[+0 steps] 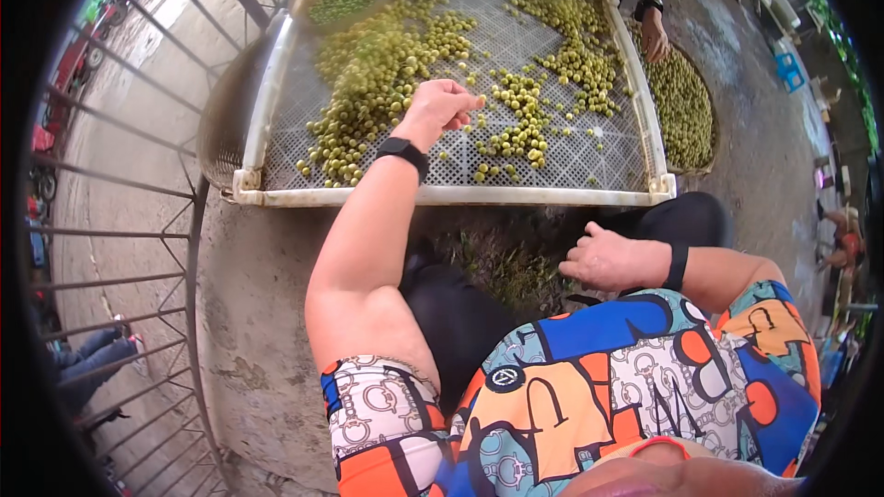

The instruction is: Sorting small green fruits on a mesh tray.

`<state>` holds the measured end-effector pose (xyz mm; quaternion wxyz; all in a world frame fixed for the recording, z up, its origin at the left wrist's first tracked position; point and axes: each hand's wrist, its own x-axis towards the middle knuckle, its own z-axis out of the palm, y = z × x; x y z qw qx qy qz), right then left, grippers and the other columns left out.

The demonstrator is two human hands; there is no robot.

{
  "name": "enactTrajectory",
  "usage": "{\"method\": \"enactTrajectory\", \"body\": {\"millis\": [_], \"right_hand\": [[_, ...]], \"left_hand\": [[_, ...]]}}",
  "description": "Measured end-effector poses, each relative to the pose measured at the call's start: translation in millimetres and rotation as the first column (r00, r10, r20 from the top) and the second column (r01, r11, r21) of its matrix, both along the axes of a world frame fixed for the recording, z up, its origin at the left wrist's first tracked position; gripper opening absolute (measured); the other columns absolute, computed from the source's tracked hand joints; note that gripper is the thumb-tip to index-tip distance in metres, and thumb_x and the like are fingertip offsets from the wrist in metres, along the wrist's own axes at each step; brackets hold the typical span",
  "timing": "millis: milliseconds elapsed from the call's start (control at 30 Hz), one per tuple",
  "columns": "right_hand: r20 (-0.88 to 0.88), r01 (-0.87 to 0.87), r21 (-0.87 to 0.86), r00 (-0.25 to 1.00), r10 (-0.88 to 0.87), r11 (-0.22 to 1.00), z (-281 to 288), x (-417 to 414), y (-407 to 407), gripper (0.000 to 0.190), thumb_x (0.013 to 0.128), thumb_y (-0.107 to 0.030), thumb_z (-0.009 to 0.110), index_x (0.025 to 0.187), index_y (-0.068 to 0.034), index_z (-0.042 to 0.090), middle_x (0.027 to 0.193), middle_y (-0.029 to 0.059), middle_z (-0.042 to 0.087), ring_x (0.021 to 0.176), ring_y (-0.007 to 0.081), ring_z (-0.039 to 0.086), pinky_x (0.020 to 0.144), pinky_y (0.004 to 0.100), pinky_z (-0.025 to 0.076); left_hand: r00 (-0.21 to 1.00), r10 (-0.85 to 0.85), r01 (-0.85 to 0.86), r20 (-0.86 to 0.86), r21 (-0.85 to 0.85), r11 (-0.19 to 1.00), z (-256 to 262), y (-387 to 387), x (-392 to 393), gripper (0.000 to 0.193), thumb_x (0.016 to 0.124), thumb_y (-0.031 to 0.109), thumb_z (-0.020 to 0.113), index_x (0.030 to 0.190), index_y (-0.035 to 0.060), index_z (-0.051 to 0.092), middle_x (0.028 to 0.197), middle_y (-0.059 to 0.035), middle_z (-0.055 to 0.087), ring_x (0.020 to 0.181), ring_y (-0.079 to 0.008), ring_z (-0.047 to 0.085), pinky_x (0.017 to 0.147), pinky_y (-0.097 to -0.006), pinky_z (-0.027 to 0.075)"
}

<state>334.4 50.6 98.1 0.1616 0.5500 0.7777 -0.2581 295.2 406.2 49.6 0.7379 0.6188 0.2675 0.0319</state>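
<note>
Small round yellow-green fruits (366, 107) lie in loose heaps on a white plastic mesh tray (449, 195) before me. My left hand (442, 110), with a black band on its wrist, hovers over the middle of the tray. Its thumb and fingertips are pinched together beside a looser patch of fruits (518, 110); whether a fruit is between them cannot be told. My right hand (608, 259) is above my lap, on the near side of the tray. Its thumb is apart from the half-curled fingers and no object shows in it.
A round basket of greener fruits (677, 110) stands right of the tray, under another person's hand (654, 38). A bowl of small green fruits (342, 0) sits at the tray's far left corner. Metal railings (197, 276) run along the left, with a person's legs (97, 359) beyond.
</note>
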Motion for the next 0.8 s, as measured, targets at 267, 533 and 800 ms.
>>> {"method": "enactTrajectory", "body": {"millis": [267,533,800], "right_hand": [[-0.047,0.146,0.028,0.988,-0.144,0.989,29.5,10.8,2.4,0.024,0.071,-0.012,0.069,0.092,-0.005,0.059,0.081,0.0074,0.063,0.082,0.0256,0.063,0.077,0.0444,0.041],[-0.041,0.175,0.13,0.984,-0.171,0.976,28.0,17.9,-6.9,0.016,0.075,-0.013,0.065,0.088,-0.007,0.058,0.075,0.0052,0.058,0.075,0.0228,0.059,0.075,0.0409,0.039],[-0.03,0.189,0.108,0.982,-0.187,0.976,31.0,17.7,-8.3,0.02,0.073,-0.013,0.066,0.091,-0.007,0.059,0.075,0.0057,0.059,0.076,0.0235,0.06,0.075,0.0414,0.039]], "left_hand": [[0.942,-0.255,0.336,-0.22,0.632,0.699,-2.4,-41.1,0.9,0.019,0.064,0.008,0.077,0.083,0.0066,0.076,0.074,-0.0085,0.071,0.068,-0.021,0.067,0.066,-0.035,0.054],[0.935,-0.228,0.331,-0.273,0.901,0.281,-27.3,-52.7,15.0,0.014,0.075,0.018,0.063,0.08,0.0108,0.073,0.088,-0.0127,0.069,0.087,-0.0331,0.065,0.082,-0.0433,0.051],[0.912,-0.251,0.355,-0.325,0.931,0.086,-27.9,-56.7,20.6,0.017,0.078,0.014,0.056,0.084,0.0063,0.07,0.091,-0.0144,0.068,0.091,-0.035,0.065,0.084,-0.0437,0.051]]}}
